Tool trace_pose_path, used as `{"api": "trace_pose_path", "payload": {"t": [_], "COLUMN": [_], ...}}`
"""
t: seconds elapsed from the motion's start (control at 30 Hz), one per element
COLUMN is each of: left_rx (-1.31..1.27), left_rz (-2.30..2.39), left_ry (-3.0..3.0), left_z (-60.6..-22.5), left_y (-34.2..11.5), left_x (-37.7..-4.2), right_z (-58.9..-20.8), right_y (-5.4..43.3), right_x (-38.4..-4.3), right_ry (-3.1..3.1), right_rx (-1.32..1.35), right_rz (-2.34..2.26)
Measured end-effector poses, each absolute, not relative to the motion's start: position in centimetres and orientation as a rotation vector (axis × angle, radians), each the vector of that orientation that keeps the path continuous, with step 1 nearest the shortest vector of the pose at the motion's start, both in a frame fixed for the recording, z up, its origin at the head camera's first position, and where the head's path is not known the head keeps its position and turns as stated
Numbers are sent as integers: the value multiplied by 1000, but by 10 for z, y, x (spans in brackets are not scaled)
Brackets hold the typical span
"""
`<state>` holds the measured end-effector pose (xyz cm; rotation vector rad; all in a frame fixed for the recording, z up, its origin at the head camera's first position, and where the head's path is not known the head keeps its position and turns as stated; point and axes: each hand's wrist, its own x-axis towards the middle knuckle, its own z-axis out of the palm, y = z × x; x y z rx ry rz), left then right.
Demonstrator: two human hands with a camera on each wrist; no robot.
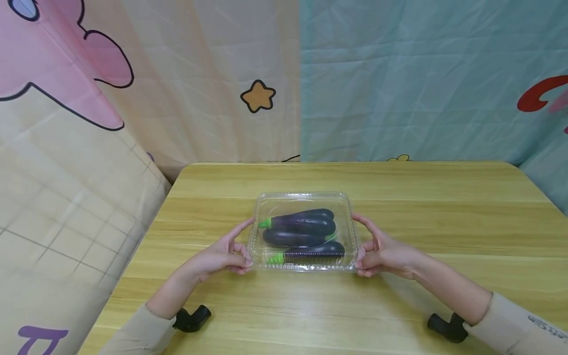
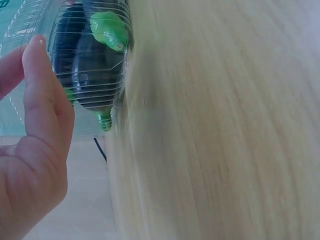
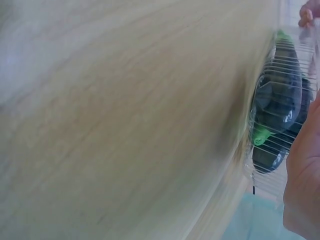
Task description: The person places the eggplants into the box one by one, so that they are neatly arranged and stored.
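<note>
A clear plastic clamshell box (image 1: 303,199) with a ridged rim is at the middle of the table. Its lid lies over the base; whether it is fully latched I cannot tell. Inside are several dark purple eggplants (image 1: 306,227) with green stems, lying on their sides. At the box's left edge my left hand (image 1: 222,255) pinches the near corner, forefinger stretched along the side. My right hand (image 1: 390,252) pinches the near right corner in the same way. In the left wrist view the ribbed wall (image 2: 95,75) shows close to the tabletop; whether it touches is unclear.
The light wooden table (image 1: 443,207) reaches back to a printed curtain (image 1: 421,88), with another curtain along the left side. Black curved fittings (image 1: 193,319) stick out near both sleeves, below the wrists.
</note>
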<state>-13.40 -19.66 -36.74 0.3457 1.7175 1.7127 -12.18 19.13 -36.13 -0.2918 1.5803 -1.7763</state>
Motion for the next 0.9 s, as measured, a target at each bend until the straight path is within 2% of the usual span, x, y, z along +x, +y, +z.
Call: {"api": "trace_pose_path", "payload": {"t": [0.9], "left_rx": [518], "left_rz": [1612], "left_ry": [1801], "left_z": [-364], "left_y": [-206], "left_x": [-135], "right_z": [-357], "right_y": [209], "right_x": [-129], "right_ry": [1814], "right_rx": [-363], "right_rz": [-1666]}}
